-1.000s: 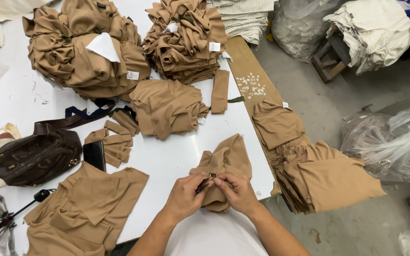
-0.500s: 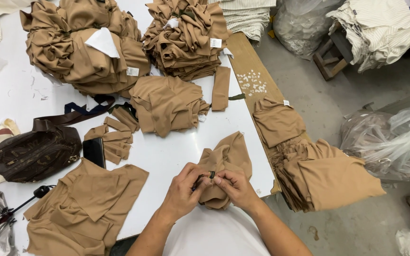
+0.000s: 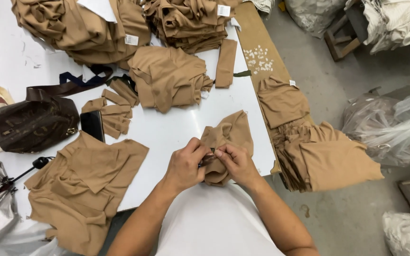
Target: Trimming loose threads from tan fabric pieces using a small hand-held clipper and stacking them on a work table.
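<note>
A crumpled tan fabric piece (image 3: 231, 135) lies at the near edge of the white table (image 3: 176, 128). My left hand (image 3: 186, 163) and my right hand (image 3: 236, 163) both pinch its near end, fingertips meeting over a small dark item I cannot identify. Both hands are closed on the cloth just in front of my white shirt.
Tan fabric lies in a flat piece (image 3: 84, 185) at the near left, a heap (image 3: 169, 78) mid-table and large piles (image 3: 77, 26) at the back. More tan pieces (image 3: 319, 151) hang off the right edge. A brown bag (image 3: 27, 123), a black phone (image 3: 92, 125) and plastic sacks (image 3: 395, 128) are nearby.
The view has shifted slightly. My hands stay on the same tan piece, with the fingers working a little at its near end.
</note>
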